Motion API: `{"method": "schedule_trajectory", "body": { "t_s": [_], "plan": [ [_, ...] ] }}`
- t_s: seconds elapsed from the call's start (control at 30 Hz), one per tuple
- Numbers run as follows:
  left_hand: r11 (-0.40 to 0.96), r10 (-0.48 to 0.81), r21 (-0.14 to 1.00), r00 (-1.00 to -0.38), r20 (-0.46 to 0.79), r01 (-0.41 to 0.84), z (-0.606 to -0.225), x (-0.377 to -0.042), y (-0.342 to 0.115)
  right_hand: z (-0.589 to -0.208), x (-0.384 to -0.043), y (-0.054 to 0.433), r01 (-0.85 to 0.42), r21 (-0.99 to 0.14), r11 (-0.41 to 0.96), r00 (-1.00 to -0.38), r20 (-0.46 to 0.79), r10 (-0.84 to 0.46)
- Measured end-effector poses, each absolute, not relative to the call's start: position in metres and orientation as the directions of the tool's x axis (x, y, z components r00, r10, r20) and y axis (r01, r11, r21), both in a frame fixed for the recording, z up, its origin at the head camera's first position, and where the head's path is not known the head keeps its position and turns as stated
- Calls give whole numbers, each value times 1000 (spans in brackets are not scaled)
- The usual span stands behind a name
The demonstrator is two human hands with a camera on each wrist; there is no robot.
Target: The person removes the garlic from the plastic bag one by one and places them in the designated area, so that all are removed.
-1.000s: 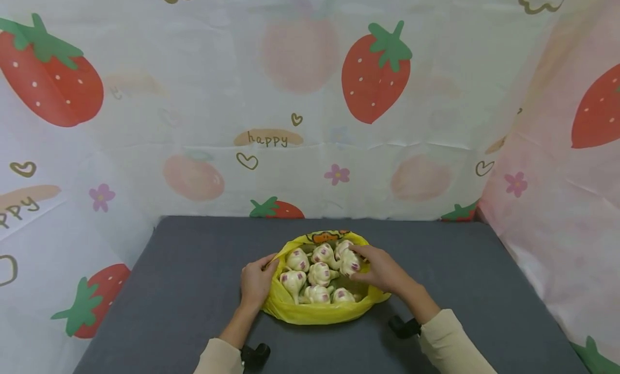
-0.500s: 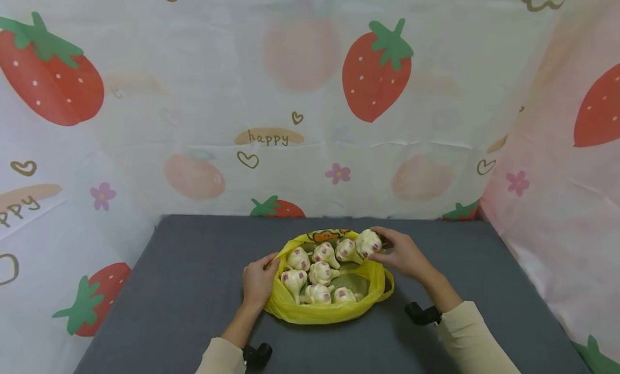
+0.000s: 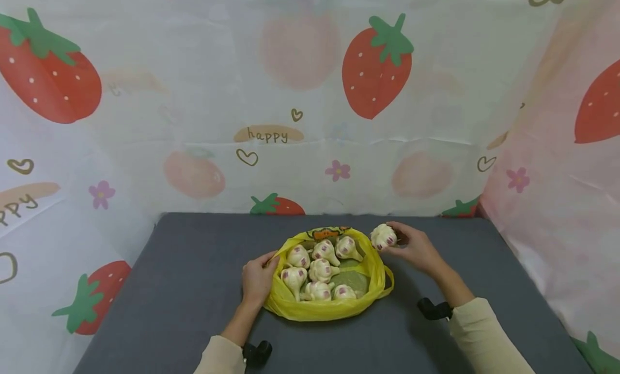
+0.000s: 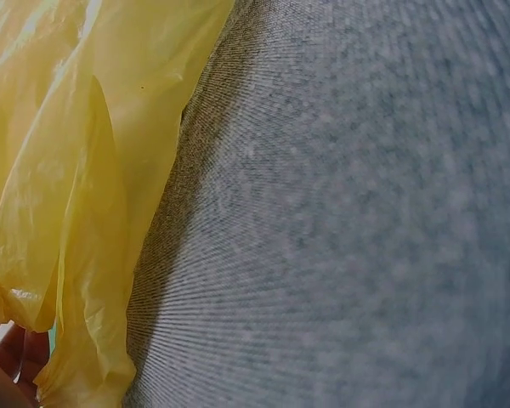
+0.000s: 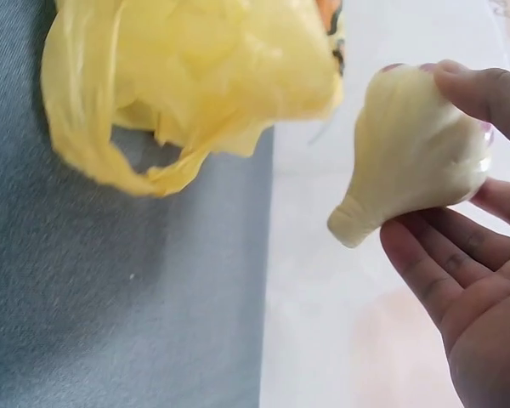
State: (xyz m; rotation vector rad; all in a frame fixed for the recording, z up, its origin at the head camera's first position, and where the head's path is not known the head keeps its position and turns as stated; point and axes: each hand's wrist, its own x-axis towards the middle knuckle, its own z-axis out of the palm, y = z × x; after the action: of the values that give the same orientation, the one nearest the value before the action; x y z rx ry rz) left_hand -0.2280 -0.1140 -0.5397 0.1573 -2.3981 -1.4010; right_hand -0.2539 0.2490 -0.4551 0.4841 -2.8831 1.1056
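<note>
A yellow plastic bag (image 3: 324,310) lies opened wide on the table, with several white garlic bulbs (image 3: 321,270) marked with purple patches inside it. My left hand (image 3: 258,280) pinches the bag's left rim; in the left wrist view only a bit of the fingers (image 4: 15,361) shows beside the yellow plastic. Just off the bag's upper right rim, my right hand (image 3: 418,247) holds one garlic bulb (image 3: 383,237) between thumb and fingers. Seen from the right wrist, that garlic bulb (image 5: 416,144) is raised, its stem end pointing down and left.
Dark grey cloth covers the table (image 3: 203,266). A strawberry-print curtain (image 3: 310,169) hangs behind it and along both sides. The bag's handle loop (image 3: 389,281) sticks out at its right. A black wrist camera mount (image 3: 434,309) sits below each hand.
My right hand has lifted one garlic bulb out of the bag's right part and carried it up and right, past the rim. The left hand stays on the left rim.
</note>
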Motion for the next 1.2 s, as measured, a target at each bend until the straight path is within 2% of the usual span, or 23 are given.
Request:
{"method": "schedule_trajectory", "body": {
  "t_s": [0.63, 1.2],
  "plan": [
    [504, -267, 859, -930, 253, 89, -539, -227, -116, -480, -267, 274, -198, -674, 711, -980, 110, -169],
    [494, -264, 864, -931, 252, 95, -540, -226, -116, -500, -272, 291, -64, -613, 787, -998, 32, -56]
  ]
}}
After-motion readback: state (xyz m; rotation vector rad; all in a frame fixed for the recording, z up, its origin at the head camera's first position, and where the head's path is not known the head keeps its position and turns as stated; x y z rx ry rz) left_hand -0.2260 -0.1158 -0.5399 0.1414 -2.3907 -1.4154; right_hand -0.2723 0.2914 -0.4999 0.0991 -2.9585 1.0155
